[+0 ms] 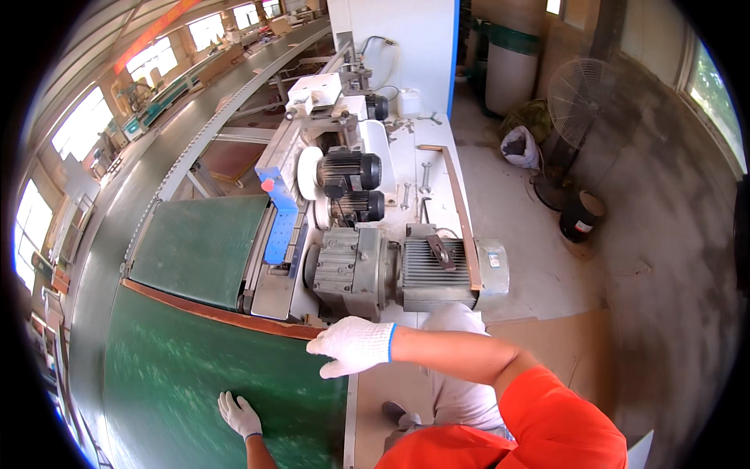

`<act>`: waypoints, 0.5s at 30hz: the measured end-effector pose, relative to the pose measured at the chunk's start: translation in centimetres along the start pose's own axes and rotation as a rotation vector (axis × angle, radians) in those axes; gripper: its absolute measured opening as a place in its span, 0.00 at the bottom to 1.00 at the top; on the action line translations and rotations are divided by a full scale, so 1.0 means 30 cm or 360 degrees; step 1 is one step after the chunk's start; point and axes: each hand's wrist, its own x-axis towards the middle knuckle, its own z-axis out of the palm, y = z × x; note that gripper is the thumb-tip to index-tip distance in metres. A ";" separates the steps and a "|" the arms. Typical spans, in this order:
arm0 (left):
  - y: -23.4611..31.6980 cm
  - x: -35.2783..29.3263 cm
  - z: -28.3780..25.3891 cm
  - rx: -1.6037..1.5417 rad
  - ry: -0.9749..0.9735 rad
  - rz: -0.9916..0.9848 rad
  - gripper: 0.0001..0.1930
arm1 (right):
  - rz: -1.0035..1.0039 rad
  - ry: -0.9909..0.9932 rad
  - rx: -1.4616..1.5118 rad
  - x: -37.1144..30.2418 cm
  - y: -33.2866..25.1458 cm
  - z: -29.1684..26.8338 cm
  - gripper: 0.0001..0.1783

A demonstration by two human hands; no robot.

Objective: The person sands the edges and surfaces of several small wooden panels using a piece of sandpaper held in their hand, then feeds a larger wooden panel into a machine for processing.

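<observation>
Green board (pixel 203 375) lay flat before us at the feed end of the machine, its brown-edged far side butting the green conveyor belt (pixel 199 246). Our right hand (pixel 353 344), in a white knit glove, rested on the board's far right corner, fingers held together and curled over the edge. Our left hand (pixel 238 414), gloved too, pressed flat on the board's surface nearer us, fingers slightly spread. Just beyond the right hand sat a grey geared motor (pixel 406 270) on the machine's white body.
</observation>
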 end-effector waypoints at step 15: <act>0.043 -0.083 -0.144 0.0226 0.0119 -0.0452 0.25 | 0.0878 -0.0112 -0.0006 -0.175 0.337 -0.137 0.34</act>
